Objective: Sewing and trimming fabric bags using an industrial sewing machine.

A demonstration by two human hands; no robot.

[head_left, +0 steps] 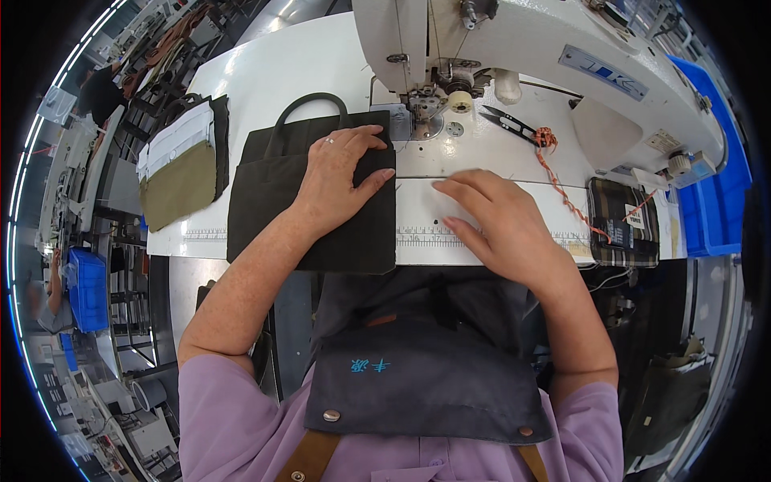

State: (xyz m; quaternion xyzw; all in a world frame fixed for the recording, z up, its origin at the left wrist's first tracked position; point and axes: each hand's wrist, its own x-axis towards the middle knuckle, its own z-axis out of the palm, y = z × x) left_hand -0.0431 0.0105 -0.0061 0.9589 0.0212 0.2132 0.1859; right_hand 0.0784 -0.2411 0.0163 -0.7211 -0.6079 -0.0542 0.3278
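A dark olive fabric bag (313,213) with a loop handle at its far edge lies flat on the white sewing machine table. My left hand (341,165) rests on its upper right part, fingers spread and pointing toward the needle area; a ring shows on one finger. The bag's right edge lies just left of the presser foot (426,108). To the right of the bag, my right hand (498,225) hovers over the table edge with fingers apart and nothing in them. Its fingertips are slightly blurred.
The sewing machine (514,40) spans the top. Black thread snips (510,124) lie right of the needle, tied to an orange cord. A plaid pouch (622,225) sits at the right edge, near a blue bin (715,209). Stacked fabric pieces (185,173) lie at left.
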